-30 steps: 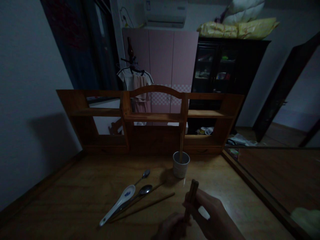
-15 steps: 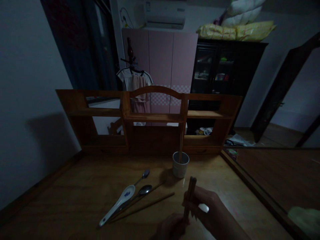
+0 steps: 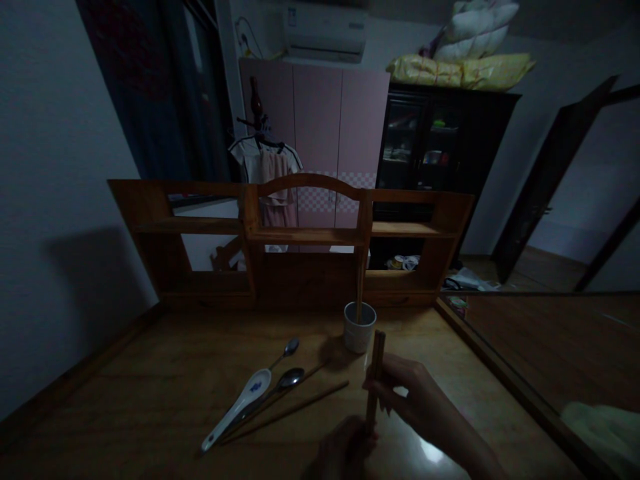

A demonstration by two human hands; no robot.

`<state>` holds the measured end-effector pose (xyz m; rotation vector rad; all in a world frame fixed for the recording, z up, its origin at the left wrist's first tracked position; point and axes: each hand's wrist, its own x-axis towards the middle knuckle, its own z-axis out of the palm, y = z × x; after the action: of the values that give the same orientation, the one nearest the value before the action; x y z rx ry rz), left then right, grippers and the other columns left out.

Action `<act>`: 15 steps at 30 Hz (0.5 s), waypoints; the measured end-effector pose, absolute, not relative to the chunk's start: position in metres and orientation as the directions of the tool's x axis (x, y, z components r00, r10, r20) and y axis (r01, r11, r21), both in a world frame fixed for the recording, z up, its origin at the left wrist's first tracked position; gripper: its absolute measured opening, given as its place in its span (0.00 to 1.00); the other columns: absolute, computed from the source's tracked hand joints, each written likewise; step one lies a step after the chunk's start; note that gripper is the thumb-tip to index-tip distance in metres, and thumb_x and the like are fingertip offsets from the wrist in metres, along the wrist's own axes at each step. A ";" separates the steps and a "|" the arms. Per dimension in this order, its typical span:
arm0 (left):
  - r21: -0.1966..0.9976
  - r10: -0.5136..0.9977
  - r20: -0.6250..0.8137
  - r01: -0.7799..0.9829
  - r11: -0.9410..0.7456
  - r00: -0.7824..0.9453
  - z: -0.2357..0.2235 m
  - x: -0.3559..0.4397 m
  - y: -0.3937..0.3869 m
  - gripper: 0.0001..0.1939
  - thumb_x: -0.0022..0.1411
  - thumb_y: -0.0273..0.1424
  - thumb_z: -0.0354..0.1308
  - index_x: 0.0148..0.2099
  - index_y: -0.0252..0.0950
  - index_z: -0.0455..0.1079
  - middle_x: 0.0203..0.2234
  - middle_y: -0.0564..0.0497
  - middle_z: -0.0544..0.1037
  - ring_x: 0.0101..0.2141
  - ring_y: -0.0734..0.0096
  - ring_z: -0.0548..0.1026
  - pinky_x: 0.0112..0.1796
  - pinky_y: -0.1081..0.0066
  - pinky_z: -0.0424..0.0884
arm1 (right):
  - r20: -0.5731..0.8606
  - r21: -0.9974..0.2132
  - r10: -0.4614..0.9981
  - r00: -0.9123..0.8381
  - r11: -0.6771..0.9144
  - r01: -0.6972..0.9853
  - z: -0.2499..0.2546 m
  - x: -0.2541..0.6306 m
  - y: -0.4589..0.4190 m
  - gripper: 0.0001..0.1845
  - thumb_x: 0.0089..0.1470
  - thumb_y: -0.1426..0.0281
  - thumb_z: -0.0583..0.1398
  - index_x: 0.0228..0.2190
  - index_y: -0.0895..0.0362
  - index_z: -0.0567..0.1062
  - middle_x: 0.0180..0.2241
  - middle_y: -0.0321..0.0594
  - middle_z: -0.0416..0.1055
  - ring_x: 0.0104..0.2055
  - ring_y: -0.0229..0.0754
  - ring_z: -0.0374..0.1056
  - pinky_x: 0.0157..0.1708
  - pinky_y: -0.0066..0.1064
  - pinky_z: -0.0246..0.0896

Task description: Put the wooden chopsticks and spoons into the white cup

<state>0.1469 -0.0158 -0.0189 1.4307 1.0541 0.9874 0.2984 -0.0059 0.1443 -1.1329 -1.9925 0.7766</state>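
Observation:
A pair of brown chopsticks (image 3: 376, 363) stands nearly upright in front of me. My right hand (image 3: 417, 403) is closed round their middle. My left hand (image 3: 343, 453) at the bottom edge is closed on their lower end. Just behind them stands a white cup (image 3: 359, 327) with more chopsticks (image 3: 360, 287) upright in it. On the wooden table (image 3: 150, 387) to the left lie a white ceramic spoon with a blue mark (image 3: 237, 408), two metal spoons (image 3: 286, 381) and two loose chopsticks (image 3: 295, 410).
A wooden shelf unit (image 3: 300, 233) runs along the back of the table. A raised wooden edge (image 3: 500, 373) borders the table on the right, with a pale green thing (image 3: 605, 433) beyond it. The room is dim.
Both hands have raised the pair of chopsticks and moved it a little forward, closer to the white cup. The things lying on the table have not moved.

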 end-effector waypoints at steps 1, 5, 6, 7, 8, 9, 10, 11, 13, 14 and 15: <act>0.994 0.971 0.025 0.098 -0.049 0.238 -0.018 0.147 -0.017 0.15 0.57 0.44 0.58 0.39 0.39 0.76 0.34 0.48 0.82 0.37 0.59 0.79 0.37 0.69 0.73 | 0.284 -0.773 0.888 -0.362 0.435 0.462 0.144 0.299 -0.005 0.05 0.60 0.69 0.58 0.31 0.57 0.70 0.27 0.33 0.67 0.27 0.35 0.66 0.26 0.24 0.61; 0.984 0.978 0.086 0.140 -0.113 0.189 -0.023 0.141 -0.013 0.17 0.59 0.44 0.56 0.44 0.40 0.76 0.41 0.45 0.81 0.42 0.56 0.78 0.43 0.67 0.74 | 0.322 -0.778 0.880 -0.348 0.455 0.433 0.146 0.299 -0.003 0.05 0.61 0.68 0.58 0.35 0.57 0.72 0.29 0.35 0.69 0.26 0.35 0.67 0.25 0.24 0.63; 0.979 0.979 0.115 0.146 -0.139 0.166 -0.026 0.138 -0.010 0.19 0.59 0.43 0.56 0.48 0.40 0.75 0.46 0.43 0.79 0.46 0.55 0.76 0.45 0.66 0.73 | 0.344 -0.767 0.875 -0.340 0.471 0.436 0.147 0.298 -0.002 0.05 0.61 0.68 0.58 0.35 0.57 0.72 0.29 0.35 0.69 0.26 0.35 0.68 0.26 0.25 0.63; 0.974 0.979 0.145 0.152 -0.166 0.142 -0.029 0.136 -0.008 0.21 0.59 0.42 0.56 0.53 0.39 0.72 0.51 0.42 0.76 0.50 0.55 0.74 0.48 0.65 0.72 | 0.371 -0.749 0.868 -0.329 0.489 0.447 0.148 0.297 0.000 0.06 0.60 0.67 0.58 0.35 0.57 0.72 0.30 0.36 0.70 0.27 0.35 0.68 0.27 0.25 0.64; 0.969 0.978 0.175 0.158 -0.191 0.112 -0.031 0.135 -0.006 0.24 0.59 0.40 0.56 0.56 0.39 0.69 0.55 0.41 0.73 0.53 0.55 0.72 0.50 0.64 0.71 | 0.397 -0.726 0.859 -0.322 0.509 0.463 0.148 0.296 0.002 0.06 0.60 0.67 0.58 0.35 0.57 0.73 0.30 0.36 0.71 0.27 0.35 0.68 0.28 0.25 0.64; 0.963 0.975 0.204 0.162 -0.215 0.084 -0.033 0.134 -0.004 0.25 0.60 0.39 0.56 0.59 0.39 0.67 0.57 0.41 0.70 0.54 0.55 0.71 0.51 0.63 0.70 | 0.417 -0.705 0.851 -0.320 0.525 0.478 0.149 0.295 0.005 0.06 0.60 0.67 0.58 0.34 0.57 0.73 0.30 0.37 0.71 0.27 0.36 0.68 0.28 0.26 0.64; 0.956 0.970 0.234 0.166 -0.241 0.059 -0.034 0.134 -0.004 0.26 0.61 0.38 0.56 0.60 0.39 0.65 0.58 0.41 0.69 0.55 0.56 0.71 0.52 0.63 0.70 | 0.427 -0.688 0.843 -0.327 0.537 0.488 0.150 0.294 0.008 0.07 0.60 0.67 0.59 0.34 0.57 0.73 0.31 0.37 0.71 0.28 0.36 0.68 0.29 0.26 0.64; 0.948 0.963 0.268 0.172 -0.269 0.032 -0.035 0.134 -0.005 0.25 0.61 0.37 0.55 0.60 0.39 0.64 0.59 0.41 0.68 0.55 0.57 0.70 0.53 0.62 0.69 | 0.425 -0.680 0.839 -0.341 0.544 0.491 0.150 0.293 0.012 0.07 0.60 0.67 0.59 0.34 0.57 0.73 0.31 0.38 0.72 0.28 0.36 0.69 0.29 0.26 0.64; 0.929 0.947 0.321 0.196 -0.313 -0.007 -0.036 0.135 -0.008 0.24 0.62 0.35 0.54 0.60 0.39 0.63 0.58 0.41 0.69 0.56 0.57 0.69 0.55 0.60 0.68 | 0.400 -0.681 0.837 -0.375 0.545 0.490 0.150 0.292 0.020 0.07 0.60 0.66 0.58 0.34 0.57 0.73 0.31 0.37 0.71 0.28 0.35 0.69 0.28 0.25 0.64; 0.921 0.942 0.335 0.223 -0.321 -0.025 -0.036 0.135 -0.010 0.23 0.63 0.35 0.53 0.60 0.38 0.63 0.58 0.41 0.69 0.56 0.57 0.69 0.55 0.60 0.67 | 0.385 -0.685 0.838 -0.386 0.540 0.488 0.149 0.291 0.023 0.08 0.60 0.66 0.58 0.34 0.58 0.73 0.30 0.37 0.71 0.27 0.35 0.68 0.27 0.25 0.64; 0.912 0.940 0.340 0.254 -0.321 -0.032 -0.036 0.135 -0.012 0.23 0.63 0.34 0.53 0.59 0.38 0.64 0.58 0.41 0.70 0.57 0.57 0.68 0.56 0.59 0.66 | 0.372 -0.691 0.841 -0.393 0.534 0.487 0.148 0.291 0.026 0.08 0.60 0.65 0.58 0.34 0.58 0.73 0.29 0.36 0.71 0.27 0.35 0.68 0.26 0.25 0.64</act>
<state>0.1346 -0.0119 -0.0356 1.6165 1.2719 1.3918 0.2913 0.0261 0.1483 -1.0721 -2.0557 0.6307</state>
